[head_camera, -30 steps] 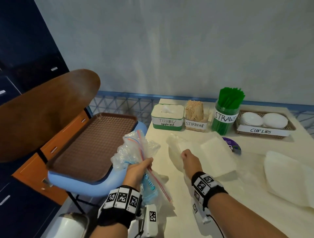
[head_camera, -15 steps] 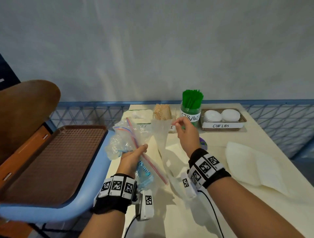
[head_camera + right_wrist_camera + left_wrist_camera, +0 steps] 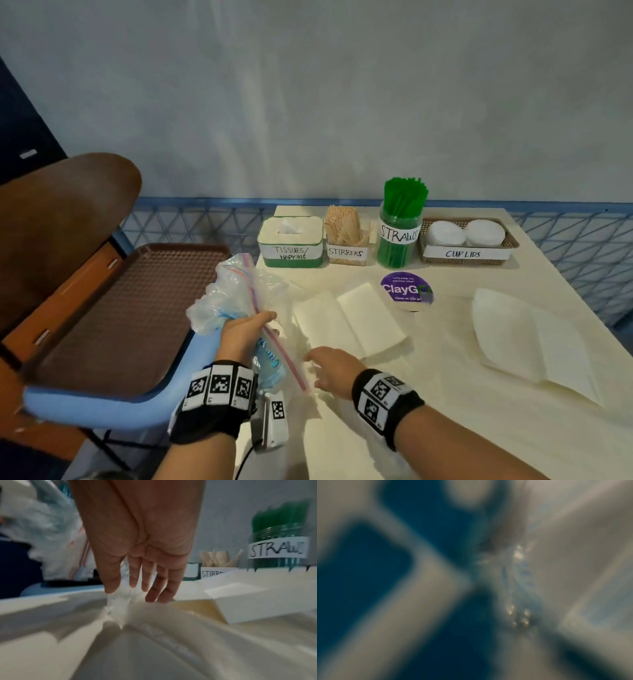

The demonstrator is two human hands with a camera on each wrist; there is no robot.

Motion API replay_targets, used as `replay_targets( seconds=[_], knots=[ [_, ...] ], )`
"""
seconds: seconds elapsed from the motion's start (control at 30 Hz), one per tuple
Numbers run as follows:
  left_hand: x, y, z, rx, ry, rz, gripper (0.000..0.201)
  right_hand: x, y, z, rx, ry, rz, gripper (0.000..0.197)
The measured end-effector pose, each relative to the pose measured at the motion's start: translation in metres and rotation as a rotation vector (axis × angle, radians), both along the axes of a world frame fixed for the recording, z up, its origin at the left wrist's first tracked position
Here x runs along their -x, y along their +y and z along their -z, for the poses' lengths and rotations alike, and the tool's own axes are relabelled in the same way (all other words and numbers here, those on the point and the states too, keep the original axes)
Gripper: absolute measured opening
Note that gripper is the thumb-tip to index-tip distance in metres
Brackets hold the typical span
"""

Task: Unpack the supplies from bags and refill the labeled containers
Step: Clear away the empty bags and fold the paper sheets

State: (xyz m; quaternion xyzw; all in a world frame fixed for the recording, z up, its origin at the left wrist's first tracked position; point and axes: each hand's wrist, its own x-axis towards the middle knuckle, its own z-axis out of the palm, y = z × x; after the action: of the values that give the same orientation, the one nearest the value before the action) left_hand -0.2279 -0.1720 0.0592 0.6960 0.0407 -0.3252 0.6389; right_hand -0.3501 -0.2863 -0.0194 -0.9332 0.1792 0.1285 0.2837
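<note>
My left hand (image 3: 246, 329) grips a crumpled bundle of clear zip bags (image 3: 233, 294) with a red zip strip, held over the table's left edge. The left wrist view is only blur. My right hand (image 3: 318, 363) (image 3: 123, 588) is low over the near table, and its thumb and fingertips pinch a fold of a clear plastic bag (image 3: 120, 604) lying flat there. A stack of white napkins (image 3: 363, 315) (image 3: 240, 601) lies just beyond that hand. Along the back stand the tissues/napkins box (image 3: 290, 240), stirrers holder (image 3: 344, 236), straws jar (image 3: 399, 233) and cup lids basket (image 3: 466, 253).
A purple round ClayGo sticker (image 3: 406, 287) sits on the cream table (image 3: 445, 428) behind the napkins. A flat white sheet (image 3: 534, 346) lies at the right. A brown tray (image 3: 120, 308) rests on a blue chair (image 3: 102, 407) to the left.
My right hand held the clear bag raised in the air; it has come down and nearer, to the table surface. The napkin stack now lies on the table. My left hand keeps its bundle.
</note>
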Motion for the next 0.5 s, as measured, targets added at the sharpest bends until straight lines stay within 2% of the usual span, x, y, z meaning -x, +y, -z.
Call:
replay_targets(
  seconds=[0.13, 0.27, 0.37, 0.43, 0.5],
  knots=[
    [-0.007, 0.022, 0.006, -0.008, 0.021, -0.034, 0.025, -0.013, 0.012, 0.02, 0.242, 0.103, -0.101, 0.063],
    [-0.008, 0.037, 0.016, -0.047, 0.056, -0.079, 0.044, -0.022, 0.017, 0.028, 0.342, 0.082, -0.029, 0.044],
    [-0.009, 0.043, 0.017, -0.062, 0.06, -0.082, 0.049, -0.029, 0.011, 0.033, 0.344, 0.089, 0.031, 0.029],
    [-0.01, 0.045, 0.014, -0.055, 0.064, -0.07, 0.046, -0.035, 0.003, 0.032, 0.249, 0.084, 0.115, 0.023],
    [-0.011, 0.043, 0.009, -0.026, 0.057, -0.06, 0.039, -0.04, -0.004, 0.025, 0.11, -0.033, 0.273, 0.021]
  ],
)
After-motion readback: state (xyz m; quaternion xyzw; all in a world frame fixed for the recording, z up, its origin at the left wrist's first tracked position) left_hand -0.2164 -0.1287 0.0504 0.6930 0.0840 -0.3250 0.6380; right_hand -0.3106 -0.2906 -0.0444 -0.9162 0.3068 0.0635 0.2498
